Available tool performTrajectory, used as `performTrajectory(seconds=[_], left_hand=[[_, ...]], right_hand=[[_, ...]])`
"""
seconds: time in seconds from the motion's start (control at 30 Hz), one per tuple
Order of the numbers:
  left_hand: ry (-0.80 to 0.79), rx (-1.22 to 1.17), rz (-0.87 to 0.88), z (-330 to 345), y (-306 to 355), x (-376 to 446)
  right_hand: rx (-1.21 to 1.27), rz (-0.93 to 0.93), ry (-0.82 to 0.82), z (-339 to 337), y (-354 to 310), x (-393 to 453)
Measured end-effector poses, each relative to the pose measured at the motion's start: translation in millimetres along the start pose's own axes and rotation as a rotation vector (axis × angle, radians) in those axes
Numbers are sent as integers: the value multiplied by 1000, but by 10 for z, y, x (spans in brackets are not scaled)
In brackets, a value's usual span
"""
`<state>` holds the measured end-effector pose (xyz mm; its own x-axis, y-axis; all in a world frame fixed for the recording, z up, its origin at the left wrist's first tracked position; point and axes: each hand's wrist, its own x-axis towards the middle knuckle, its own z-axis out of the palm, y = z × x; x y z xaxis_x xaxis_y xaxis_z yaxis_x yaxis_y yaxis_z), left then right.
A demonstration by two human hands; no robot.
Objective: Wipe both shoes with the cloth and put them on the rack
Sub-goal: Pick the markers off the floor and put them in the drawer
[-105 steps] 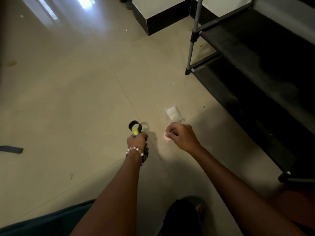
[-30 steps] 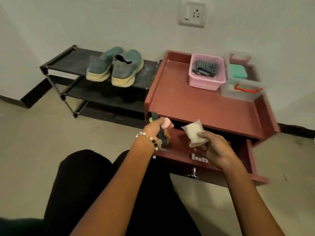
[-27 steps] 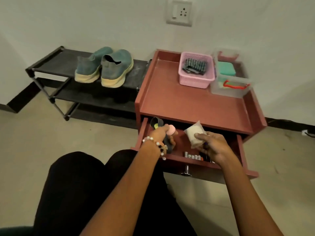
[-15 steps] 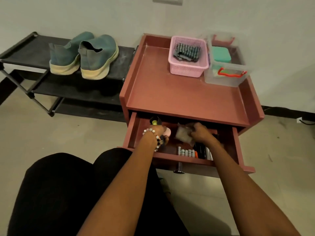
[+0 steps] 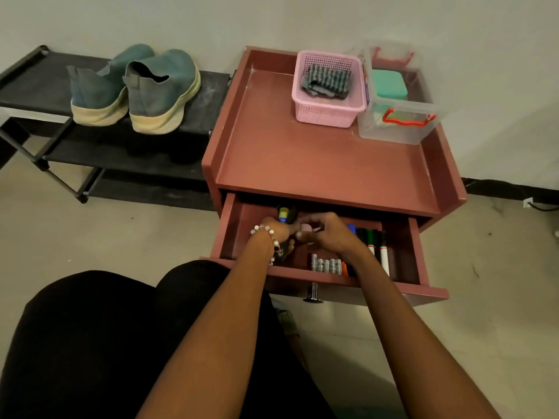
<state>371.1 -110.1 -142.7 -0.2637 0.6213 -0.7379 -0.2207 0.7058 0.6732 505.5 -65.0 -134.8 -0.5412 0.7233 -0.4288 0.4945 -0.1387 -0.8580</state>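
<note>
Two teal shoes with cream soles, one (image 5: 99, 86) beside the other (image 5: 163, 92), stand side by side on the top shelf of the black rack (image 5: 30, 83) at the upper left. A grey striped cloth (image 5: 328, 81) lies in a pink basket (image 5: 326, 113) on the red cabinet (image 5: 317, 158). Both hands are inside its open drawer (image 5: 423, 290). My left hand (image 5: 276, 234) grips a yellow, blue and black tube (image 5: 284, 214). My right hand (image 5: 326, 234) curls over a small pink piece (image 5: 307, 228) right beside the left; the white packet is out of sight.
A clear plastic box (image 5: 396, 128) with a red handle stands right of the basket. Markers (image 5: 375, 240) and batteries (image 5: 326, 264) lie at the drawer's front right. My black-clad legs fill the lower left. A wall runs behind the rack and cabinet.
The view turned from the floor to the rack and cabinet. Both hands went down into the open drawer, and the white packet my right hand held has dropped out of sight.
</note>
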Motion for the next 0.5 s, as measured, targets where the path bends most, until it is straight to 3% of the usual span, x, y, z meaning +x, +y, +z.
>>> performTrajectory(seconds=[0.07,0.2,0.3,0.5], left_hand=[[30,-2,21,-4,-16,-24],[183,8,46,-75,-32,2],[156,25,44,-98,-11,16],[216,-12,60,-68,6,35]], right_hand=[[39,23,22,8,3,-9],[216,116,234,-81,30,88],[293,167,276,-136,76,181],[-377,-69,186,-7,13,320]])
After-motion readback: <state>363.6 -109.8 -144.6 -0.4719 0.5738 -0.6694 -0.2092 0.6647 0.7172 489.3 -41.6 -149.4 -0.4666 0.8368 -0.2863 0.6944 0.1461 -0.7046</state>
